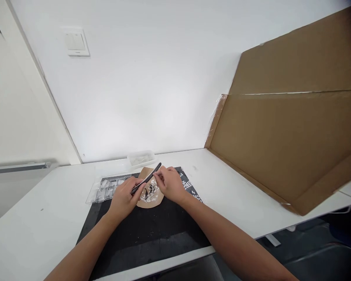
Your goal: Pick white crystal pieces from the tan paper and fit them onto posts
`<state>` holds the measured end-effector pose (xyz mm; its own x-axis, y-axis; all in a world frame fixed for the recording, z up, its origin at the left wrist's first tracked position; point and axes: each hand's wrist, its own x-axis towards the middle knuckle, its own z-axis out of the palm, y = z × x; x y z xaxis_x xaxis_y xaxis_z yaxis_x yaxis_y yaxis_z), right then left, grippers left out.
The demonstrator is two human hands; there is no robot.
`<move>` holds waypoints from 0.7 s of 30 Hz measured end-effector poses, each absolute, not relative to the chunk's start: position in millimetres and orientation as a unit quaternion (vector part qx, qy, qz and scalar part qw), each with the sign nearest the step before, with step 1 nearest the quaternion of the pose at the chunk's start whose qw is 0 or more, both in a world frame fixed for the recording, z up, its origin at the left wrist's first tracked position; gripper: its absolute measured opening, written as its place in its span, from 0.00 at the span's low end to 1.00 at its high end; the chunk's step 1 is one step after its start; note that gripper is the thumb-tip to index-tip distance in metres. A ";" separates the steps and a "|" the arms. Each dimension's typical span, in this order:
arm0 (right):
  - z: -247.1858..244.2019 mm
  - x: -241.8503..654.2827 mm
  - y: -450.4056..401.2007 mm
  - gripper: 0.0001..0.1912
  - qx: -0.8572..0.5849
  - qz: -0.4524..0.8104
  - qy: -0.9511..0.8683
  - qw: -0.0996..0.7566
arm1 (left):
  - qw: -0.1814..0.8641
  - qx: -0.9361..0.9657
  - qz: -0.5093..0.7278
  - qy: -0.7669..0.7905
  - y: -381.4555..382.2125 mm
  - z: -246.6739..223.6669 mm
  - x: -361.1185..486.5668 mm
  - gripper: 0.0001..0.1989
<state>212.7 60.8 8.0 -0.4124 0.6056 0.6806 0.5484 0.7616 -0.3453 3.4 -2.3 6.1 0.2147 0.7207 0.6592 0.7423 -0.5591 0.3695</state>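
Note:
My left hand [128,194] is closed around the lower end of a dark, slim, curved piece [148,178]. The piece slants up to the right over a tan sheet [152,204] with rounded edges. My right hand [169,182] pinches near the piece's upper part; its fingertips touch or nearly touch the edge, and anything small between them cannot be made out. White and black scraps [150,192] lie on the tan sheet below the hands. Under the sheet is a black mat [152,230].
A clear compartment box [105,191] with small bags stands left of my hands. Behind is a translucent tray [140,158]. Small white pieces [186,184] lie at the mat's right. A large cardboard panel [289,136] rises at the right of the white table [228,195].

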 end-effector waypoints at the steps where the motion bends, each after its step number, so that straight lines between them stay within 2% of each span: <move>1: 9.2 217.0 65.0 0.06 -0.358 0.037 -0.828 0.429 | 0.013 -0.781 -0.413 -0.469 -2.5 5.7 3.8 0.09; 4: 10.8 224.4 71.7 0.06 -0.375 0.047 -0.809 0.450 | 0.016 -0.784 -0.407 -0.468 -2.2 3.7 4.0 0.09; 8: 8.8 216.3 62.8 0.06 -0.333 0.054 -0.842 0.422 | 0.011 -0.786 -0.405 -0.467 -1.0 2.5 2.1 0.10; 12: 7.2 204.6 52.2 0.06 -0.287 0.004 -0.869 0.403 | 0.005 -0.784 -0.413 -0.464 0.0 4.8 0.1 0.10; 21: 10.3 220.6 68.4 0.07 -0.354 -0.010 -0.837 0.417 | -0.008 -0.782 -0.409 -0.471 -2.7 6.8 3.0 0.12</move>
